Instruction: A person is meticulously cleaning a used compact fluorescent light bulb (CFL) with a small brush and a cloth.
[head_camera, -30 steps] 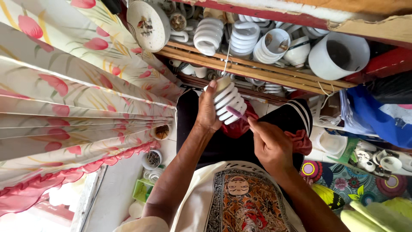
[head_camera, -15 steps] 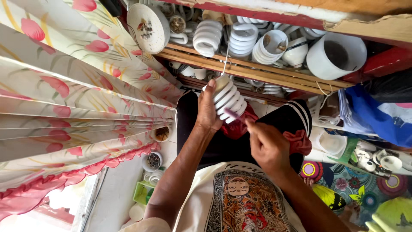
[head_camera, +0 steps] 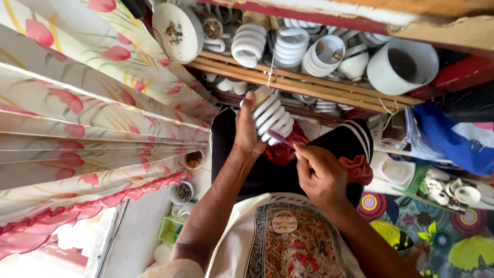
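My left hand [head_camera: 246, 135] grips a white spiral lamp bulb [head_camera: 271, 117] by its base end, holding it up in front of a wooden shelf. My right hand [head_camera: 320, 174] is closed on a thin pink-handled tool [head_camera: 280, 138] whose tip touches the bulb's coils near its base. Both forearms reach up from my lap, over a white patterned shirt [head_camera: 288, 242] and black shorts. Part of the bulb's base is hidden behind my left palm.
A wooden shelf [head_camera: 309, 85] holds several spiral bulbs [head_camera: 249, 45], white lamp bases and a white cup-shaped housing [head_camera: 401, 67]. A floral curtain [head_camera: 87, 118] hangs at left. Small pots of parts [head_camera: 182, 192] sit on the floor; white round parts [head_camera: 453, 193] and blue cloth lie at right.
Both hands stay on the bulb. The right hand has shifted the pink tool slightly along the bulb's coils; the view has barely moved.
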